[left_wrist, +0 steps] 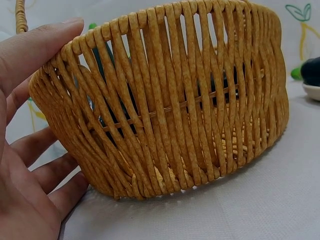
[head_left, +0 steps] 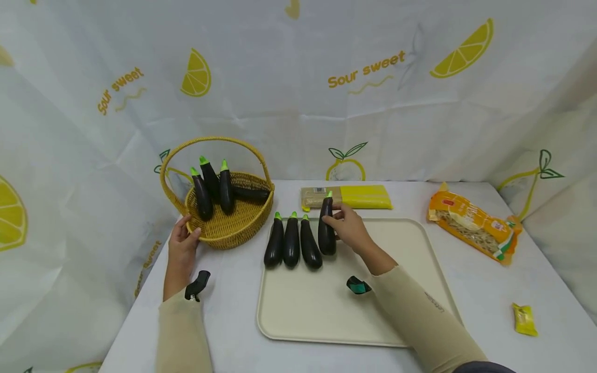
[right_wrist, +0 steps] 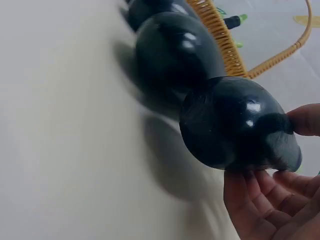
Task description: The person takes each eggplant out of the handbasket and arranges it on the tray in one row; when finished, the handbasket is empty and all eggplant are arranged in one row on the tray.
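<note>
My right hand (head_left: 349, 226) pinches a dark purple eggplant (head_left: 327, 228) between thumb and fingers, its green stem end pointing away. In the right wrist view the held eggplant (right_wrist: 235, 125) casts a shadow on the tray beneath it. Three more eggplants (head_left: 291, 242) lie side by side on the left part of the beige tray (head_left: 354, 316). My left hand (head_left: 183, 248) grips the near left rim of a wicker basket (head_left: 238, 235), thumb over the rim and fingers against the outer wall (left_wrist: 165, 110). Several eggplants (head_left: 226, 189) are inside the basket, most with green ends up.
Behind the tray lies a yellow and clear packet (head_left: 366, 197). An orange food bag (head_left: 475, 225) rests to the tray's right, and a small yellow wrapped piece (head_left: 525, 319) sits nearer the right table edge. A lemon-print curtain (head_left: 289, 103) hangs behind the white table.
</note>
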Demonstrator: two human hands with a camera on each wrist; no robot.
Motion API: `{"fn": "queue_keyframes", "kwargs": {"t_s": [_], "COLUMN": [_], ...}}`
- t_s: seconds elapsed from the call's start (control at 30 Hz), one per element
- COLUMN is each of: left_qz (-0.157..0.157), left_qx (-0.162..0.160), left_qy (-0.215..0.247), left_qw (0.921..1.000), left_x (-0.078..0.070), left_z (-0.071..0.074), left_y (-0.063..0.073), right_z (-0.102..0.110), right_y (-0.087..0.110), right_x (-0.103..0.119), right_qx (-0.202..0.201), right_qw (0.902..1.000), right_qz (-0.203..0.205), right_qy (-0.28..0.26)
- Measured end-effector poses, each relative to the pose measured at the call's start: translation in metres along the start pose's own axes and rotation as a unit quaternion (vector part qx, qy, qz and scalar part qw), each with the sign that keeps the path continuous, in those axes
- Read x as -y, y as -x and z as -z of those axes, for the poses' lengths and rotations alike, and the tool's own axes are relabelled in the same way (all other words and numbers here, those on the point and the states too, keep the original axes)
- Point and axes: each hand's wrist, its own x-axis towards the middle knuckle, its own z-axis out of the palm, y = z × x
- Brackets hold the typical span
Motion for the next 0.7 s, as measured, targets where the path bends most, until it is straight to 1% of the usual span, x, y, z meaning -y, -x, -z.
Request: {"fn": "queue_keyframes", "kwargs": {"t_s": [0.1, 0.17, 0.27, 0.4, 0.57, 0.7], "left_qz": [0.005, 0.006, 0.0, 0.001, 0.012, 0.002], "left_qx": [-0.003, -0.001, 0.005, 0.004, -0.005, -0.002], "left_qy": [-0.003, -0.003, 0.006, 0.012, -0.002, -0.008], "left_qw": [1.0, 1.0, 1.0, 0.9999, 0.9999, 1.0], "left_x": [0.001, 0.002, 0.002, 0.001, 0.001, 0.002], "left_z": [0.0, 0.001, 0.001, 0.0, 0.0, 0.0], "left_y": [0.001, 0.001, 0.0, -0.002, -0.002, -0.002], "right_z": [-0.003, -0.007, -0.012, -0.017, -0.02, -0.019], "right_y": [0.003, 0.005, 0.006, 0.006, 0.006, 0.007], "right_x": [-0.015, -0.022, -0.024, -0.02, -0.02, -0.022], "right_qx": [0.016, 0.026, 0.022, 0.007, 0.009, 0.011], "right_qw": [0.9989, 0.9972, 0.9944, 0.9892, 0.9858, 0.9862], "right_qz": [-0.023, -0.031, -0.031, -0.03, -0.034, -0.031], "right_qy": [0.037, 0.063, 0.098, 0.144, 0.164, 0.162]}}
